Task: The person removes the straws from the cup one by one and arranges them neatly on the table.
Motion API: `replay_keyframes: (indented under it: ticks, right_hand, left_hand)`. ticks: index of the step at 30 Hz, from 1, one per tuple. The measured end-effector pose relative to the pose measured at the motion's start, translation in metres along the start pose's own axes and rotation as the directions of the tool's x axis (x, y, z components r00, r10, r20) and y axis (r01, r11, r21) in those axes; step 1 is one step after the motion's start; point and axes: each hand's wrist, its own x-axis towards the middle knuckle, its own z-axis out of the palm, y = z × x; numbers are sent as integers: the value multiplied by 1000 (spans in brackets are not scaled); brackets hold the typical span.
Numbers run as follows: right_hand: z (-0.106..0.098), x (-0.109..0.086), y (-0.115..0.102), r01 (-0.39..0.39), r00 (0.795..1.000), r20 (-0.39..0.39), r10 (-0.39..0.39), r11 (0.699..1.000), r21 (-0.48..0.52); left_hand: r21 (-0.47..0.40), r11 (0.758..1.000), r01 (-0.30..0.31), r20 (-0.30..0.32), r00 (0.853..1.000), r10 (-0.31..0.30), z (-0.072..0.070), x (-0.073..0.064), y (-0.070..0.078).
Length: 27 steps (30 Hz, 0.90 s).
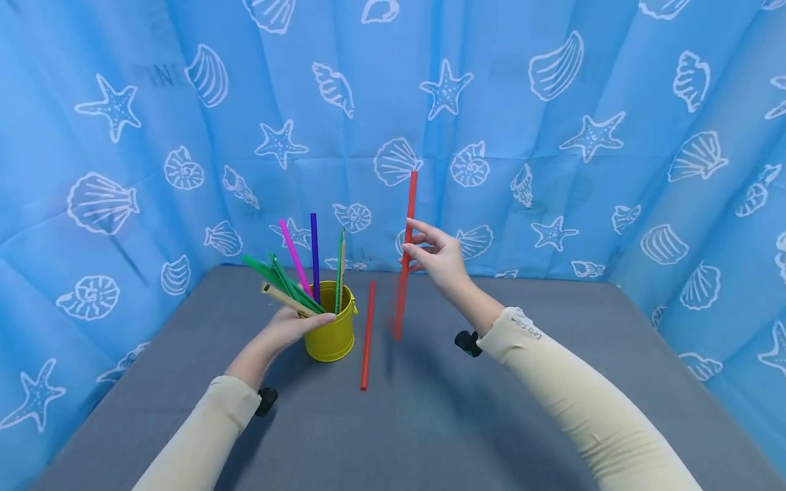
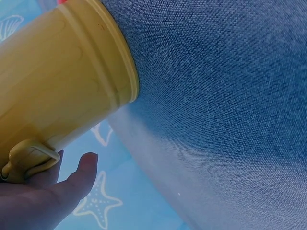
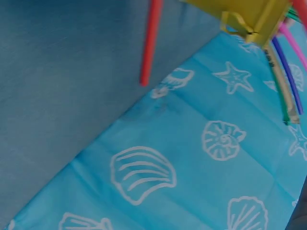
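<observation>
My right hand pinches a red straw between thumb and fingers, upright above the grey table. Its lower end is blurred. A second red straw lies on the table between that hand and a yellow bucket. My left hand grips the bucket's left side, its thumb along the front near the rim. In the left wrist view, fingers show beside the bucket's handle lug. Green straws, a pink straw, a purple one and tan sticks lean out of the bucket.
The grey table runs back to a blue curtain with white shells and starfish, which also hangs along both sides. A black wrist camera sits under the right sleeve cuff, another by the left.
</observation>
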Motion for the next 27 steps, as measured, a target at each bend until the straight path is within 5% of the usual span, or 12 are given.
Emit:
replay_keyframes:
  ticks: [27]
  right_hand:
    - [-8, -27, 78, -114, 978, 148, 147, 970, -214]
  left_hand:
    - [-16, 1000, -2, -10, 1000, 2, 0, -2, -1]
